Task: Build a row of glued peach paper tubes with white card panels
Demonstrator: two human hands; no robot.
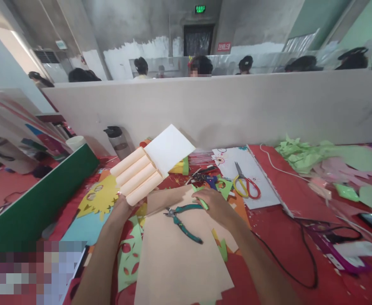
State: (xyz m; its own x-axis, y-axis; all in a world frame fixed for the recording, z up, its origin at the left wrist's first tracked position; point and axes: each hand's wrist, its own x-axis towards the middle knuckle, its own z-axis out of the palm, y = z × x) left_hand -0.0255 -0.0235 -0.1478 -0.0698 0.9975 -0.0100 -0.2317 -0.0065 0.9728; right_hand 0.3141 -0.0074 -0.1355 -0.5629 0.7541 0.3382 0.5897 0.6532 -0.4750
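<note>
My left hand [126, 202] is closed on the lower end of a paper piece: peach paper rolls [139, 176] side by side, joined to a white card [170, 146]. The piece is held tilted above the table. My right hand [209, 198] lies lower and to the right, fingers bent together at the end of a peach paper strip [169, 200]; its fingertips are partly hidden. Teal-handled pliers [186, 220] rest with jaws apart on peach paper sheets [179, 262], one handle end close to my right hand. A green paper scrap shows beneath that hand.
Scissors [246, 186] with yellow and red handles lie on a white sheet [262, 197]. A glue gun [209, 181], cut yellow paper [101, 195] and green cutouts [130, 258] surround the work. A green board [46, 195], bottle [117, 142], cables and a grey partition [205, 110] border it.
</note>
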